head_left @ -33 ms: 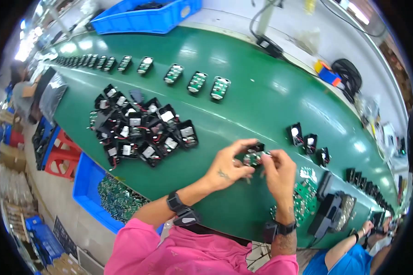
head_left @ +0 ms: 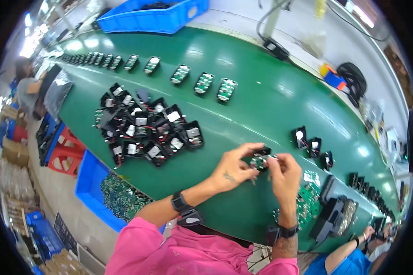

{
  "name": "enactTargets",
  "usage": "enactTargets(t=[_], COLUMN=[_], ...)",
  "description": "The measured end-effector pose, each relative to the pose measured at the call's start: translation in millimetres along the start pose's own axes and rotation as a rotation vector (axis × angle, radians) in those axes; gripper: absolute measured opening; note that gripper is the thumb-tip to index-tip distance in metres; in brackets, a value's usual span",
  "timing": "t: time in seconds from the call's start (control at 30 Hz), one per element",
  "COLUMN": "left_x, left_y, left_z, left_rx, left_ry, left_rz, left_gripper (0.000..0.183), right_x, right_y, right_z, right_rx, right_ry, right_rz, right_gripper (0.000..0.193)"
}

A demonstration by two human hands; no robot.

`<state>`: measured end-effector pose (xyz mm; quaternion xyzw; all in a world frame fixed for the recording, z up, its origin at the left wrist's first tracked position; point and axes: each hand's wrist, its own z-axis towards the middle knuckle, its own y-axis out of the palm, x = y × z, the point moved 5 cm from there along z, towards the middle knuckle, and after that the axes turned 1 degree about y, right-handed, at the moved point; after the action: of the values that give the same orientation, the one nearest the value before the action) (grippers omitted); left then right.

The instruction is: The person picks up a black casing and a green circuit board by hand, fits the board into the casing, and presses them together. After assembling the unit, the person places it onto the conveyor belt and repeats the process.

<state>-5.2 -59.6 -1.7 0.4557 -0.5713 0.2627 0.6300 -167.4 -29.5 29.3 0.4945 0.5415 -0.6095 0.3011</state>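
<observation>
Above the green bench, my left hand grips a small black plastic housing between thumb and fingers. My right hand pinches the edge of a green circuit board that lies against the housing's opening. The fingers partly cover both parts, so how far the board sits inside is hidden. Just right of my right hand, loose circuit boards are spread on the bench. To the left of my left hand lies a pile of black housings with silvery-white blocks and red wires in them.
A row of housings with boards runs along the far side. Three open housings stand to the right, near a black device. A blue bin of boards sits at the lower left; a co-worker's arm shows at lower right.
The whole view has shifted slightly, so the bench and everything on it appear a little further right. Both hands keep their hold on the housing and the circuit board.
</observation>
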Motion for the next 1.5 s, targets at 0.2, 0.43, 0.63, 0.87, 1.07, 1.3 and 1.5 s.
enactTargets(t=[0.2,0.43,0.63,0.87,1.07,1.3,1.5], left_x=[10,4,8,-9,-2,1,4], left_y=[13,26,21,-3,9,14,16], left_z=[2,-1,-1,3,3,-7,-5], left_rx=[-0.047,-0.178,-0.113,0.062,0.056,0.199,0.145], left_ry=[0.087,0.141,0.172,0.168,0.284,0.204,0.273], left_rz=[0.135,0.163,0.208,0.36,0.555,0.414,0.576], left_gripper=[0.068,0.063,0.058,0.055,0.056,0.059,0.061], right_x=[-6,32,14,-9,-13,-8,2], right_y=[-2,-15,-20,15,-1,1,1], right_z=[-14,-10,-13,-17,-22,-21,-17], right_rx=[-0.075,-0.106,-0.218,-0.173,-0.228,-0.243,-0.187], right_ry=[-0.187,0.07,0.127,-0.125,-0.184,-0.093,-0.058], right_rz=[0.308,0.472,0.208,0.16,-0.088,0.026,0.003], right_gripper=[0.011,0.017,0.031,0.016,0.019,0.023,0.022])
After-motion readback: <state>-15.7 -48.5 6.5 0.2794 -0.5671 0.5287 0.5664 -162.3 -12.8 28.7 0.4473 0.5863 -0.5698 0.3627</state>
